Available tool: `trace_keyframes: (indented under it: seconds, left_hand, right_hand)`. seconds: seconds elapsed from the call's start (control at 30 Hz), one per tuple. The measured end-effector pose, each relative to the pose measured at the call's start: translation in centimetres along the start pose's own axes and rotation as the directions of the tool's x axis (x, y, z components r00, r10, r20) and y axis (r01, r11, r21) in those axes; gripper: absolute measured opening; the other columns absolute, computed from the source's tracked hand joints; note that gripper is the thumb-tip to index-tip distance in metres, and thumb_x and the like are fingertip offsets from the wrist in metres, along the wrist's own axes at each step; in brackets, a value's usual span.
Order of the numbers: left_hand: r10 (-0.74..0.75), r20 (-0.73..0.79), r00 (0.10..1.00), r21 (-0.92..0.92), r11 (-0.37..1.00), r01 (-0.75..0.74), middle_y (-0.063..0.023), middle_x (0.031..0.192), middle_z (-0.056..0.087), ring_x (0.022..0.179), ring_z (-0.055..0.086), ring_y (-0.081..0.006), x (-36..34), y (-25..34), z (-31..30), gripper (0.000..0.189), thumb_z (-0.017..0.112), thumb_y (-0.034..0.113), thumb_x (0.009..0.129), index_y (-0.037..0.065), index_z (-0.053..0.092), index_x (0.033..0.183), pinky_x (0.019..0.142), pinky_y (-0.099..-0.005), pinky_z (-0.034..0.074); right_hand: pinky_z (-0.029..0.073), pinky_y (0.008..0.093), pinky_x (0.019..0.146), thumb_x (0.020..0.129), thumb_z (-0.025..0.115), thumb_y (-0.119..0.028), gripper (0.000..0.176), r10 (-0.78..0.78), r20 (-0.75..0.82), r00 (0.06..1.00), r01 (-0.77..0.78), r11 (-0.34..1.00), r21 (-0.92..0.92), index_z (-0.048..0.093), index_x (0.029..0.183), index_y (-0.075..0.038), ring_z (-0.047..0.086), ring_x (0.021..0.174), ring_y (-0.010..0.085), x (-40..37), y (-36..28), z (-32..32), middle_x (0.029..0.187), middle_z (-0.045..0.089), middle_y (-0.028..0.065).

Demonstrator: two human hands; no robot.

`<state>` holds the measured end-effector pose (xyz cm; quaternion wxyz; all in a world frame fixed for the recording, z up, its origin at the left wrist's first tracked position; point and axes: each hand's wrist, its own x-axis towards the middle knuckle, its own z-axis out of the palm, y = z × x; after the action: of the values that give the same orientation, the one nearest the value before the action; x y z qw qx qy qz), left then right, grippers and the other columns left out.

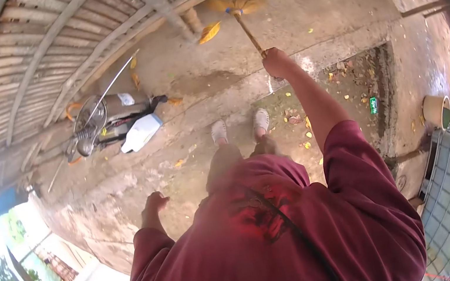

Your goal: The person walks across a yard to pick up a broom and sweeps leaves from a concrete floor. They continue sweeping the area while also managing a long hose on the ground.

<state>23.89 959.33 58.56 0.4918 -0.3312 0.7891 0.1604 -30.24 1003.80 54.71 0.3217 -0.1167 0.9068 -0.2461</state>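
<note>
Gripping broom (248, 33) in right hand (277, 64), arm extended toward floor's (181, 58) far edge; holding left hand (156, 202) low, well apart, finger spread unclear.

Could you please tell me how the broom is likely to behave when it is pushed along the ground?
The broom has a slim, straight handle, so that part should be stiff. Its bristles fan out and will probably bend. With only the right hand on the handle, the far end may twist or swing.
</note>
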Motion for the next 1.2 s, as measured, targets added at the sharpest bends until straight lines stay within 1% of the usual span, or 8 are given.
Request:
trace_keyframes:
  seconds: [0.2, 0.33, 0.47, 0.67, 0.83, 1.0, 1.13, 1.2]
  left_hand:
    - [0.179, -0.266, 0.947, -0.457, 0.842, -0.287, -0.0171, 0.102, 0.073, 0.096, 0.071, -0.0307, -6.4, 10.4, 7.1, 0.037, 0.073, 0.036, 0.089, 0.005, 0.069, 0.110, 0.085, -0.0425, 0.055]
    - [0.257, -0.170, 0.951, -0.556, 0.772, -0.308, -0.0171, 0.103, 0.073, 0.098, 0.071, -0.0309, -6.2, 13.1, 12.4, 0.038, 0.072, 0.036, 0.090, 0.005, 0.069, 0.110, 0.085, -0.0414, 0.055]
    - [0.191, -0.144, 0.971, -0.555, 0.797, -0.239, -0.0164, 0.103, 0.074, 0.098, 0.071, -0.0304, -3.3, 9.7, 17.5, 0.036, 0.072, 0.034, 0.090, 0.003, 0.069, 0.108, 0.085, -0.0399, 0.055]
    - [-0.012, -0.391, 0.920, -0.650, 0.712, -0.267, -0.0160, 0.096, 0.075, 0.093, 0.072, -0.0275, 0.6, -1.9, 25.4, 0.033, 0.072, 0.033, 0.090, 0.002, 0.070, 0.101, 0.083, -0.0392, 0.055]
    - [-0.193, -0.316, 0.929, -0.774, 0.619, -0.135, -0.0202, 0.102, 0.073, 0.100, 0.070, -0.0346, -5.1, -10.6, 30.6, 0.036, 0.072, 0.035, 0.088, 0.003, 0.070, 0.105, 0.087, -0.0425, 0.055]
    - [-0.327, -0.308, 0.893, -0.835, 0.543, -0.089, -0.0176, 0.096, 0.074, 0.092, 0.072, -0.0309, -12.7, -15.7, 41.2, 0.032, 0.072, 0.031, 0.089, 0.002, 0.069, 0.103, 0.081, -0.0396, 0.056]
    - [-0.348, 0.085, 0.934, -0.994, 0.031, 0.102, -0.0145, 0.083, 0.071, 0.068, 0.070, -0.0222, -13.7, -16.4, 55.9, 0.028, 0.072, 0.021, 0.092, -0.003, 0.064, 0.105, 0.054, -0.0336, 0.055]
    - [-0.173, 0.426, 0.888, -0.876, 0.166, 0.452, -0.0147, 0.092, 0.072, 0.079, 0.071, -0.0229, -15.1, -15.4, 57.6, 0.031, 0.071, 0.027, 0.091, 0.002, 0.066, 0.109, 0.063, -0.0379, 0.055]
  right_hand:
    - [0.044, 0.0314, 0.042, 0.096, 0.056, -0.017, 0.018, 0.095, 0.450, 0.888, -0.049, 0.992, -0.113, 0.063, 0.096, -0.001, 0.054, 0.045, 0.0113, -18.9, -5.4, -13.6, 0.061, 0.056, 0.0027]
    - [0.040, 0.0251, 0.040, 0.093, 0.059, -0.011, 0.049, 0.171, 0.617, 0.768, -0.199, 0.980, -0.025, 0.055, 0.140, 0.002, 0.049, 0.043, 0.0076, -27.5, -4.9, -18.9, 0.062, 0.056, 0.0019]
    - [0.038, 0.0249, 0.040, 0.093, 0.058, -0.009, 0.048, 0.137, 0.600, 0.788, -0.170, 0.985, -0.002, 0.054, 0.140, 0.002, 0.048, 0.044, 0.0073, -33.2, -10.1, -17.6, 0.063, 0.056, 0.0018]
    - [0.038, 0.0268, 0.042, 0.099, 0.054, -0.015, 0.037, -0.018, 0.337, 0.941, 0.045, 0.996, -0.071, 0.061, 0.134, -0.006, 0.047, 0.046, 0.0071, -32.5, -21.4, -5.2, 0.065, 0.051, -0.0016]
    - [0.054, 0.0492, 0.076, 0.091, 0.053, -0.014, 0.027, -0.519, 0.165, 0.839, 0.511, 0.645, -0.569, 0.068, 0.105, 0.003, 0.071, 0.089, 0.0397, -16.2, -19.8, 12.5, 0.090, 0.070, 0.0273]
    - [0.050, 0.0413, 0.051, 0.090, 0.058, -0.016, 0.026, -0.050, 0.441, 0.896, 0.323, 0.756, -0.570, 0.068, 0.092, 0.008, 0.063, 0.051, 0.0256, -16.8, -21.8, 14.0, 0.064, 0.065, 0.0156]
    - [0.044, 0.0318, 0.044, 0.090, 0.063, -0.016, 0.032, 0.072, 0.557, 0.828, 0.217, 0.874, -0.436, 0.072, 0.119, -0.005, 0.054, 0.048, 0.0118, -29.0, -22.0, 6.7, 0.062, 0.061, 0.0037]
    - [0.044, 0.0299, 0.045, 0.091, 0.063, -0.017, 0.039, 0.108, 0.566, 0.817, 0.125, 0.926, -0.357, 0.069, 0.129, -0.013, 0.054, 0.050, 0.0100, -32.9, -19.0, 4.2, 0.066, 0.061, 0.0022]
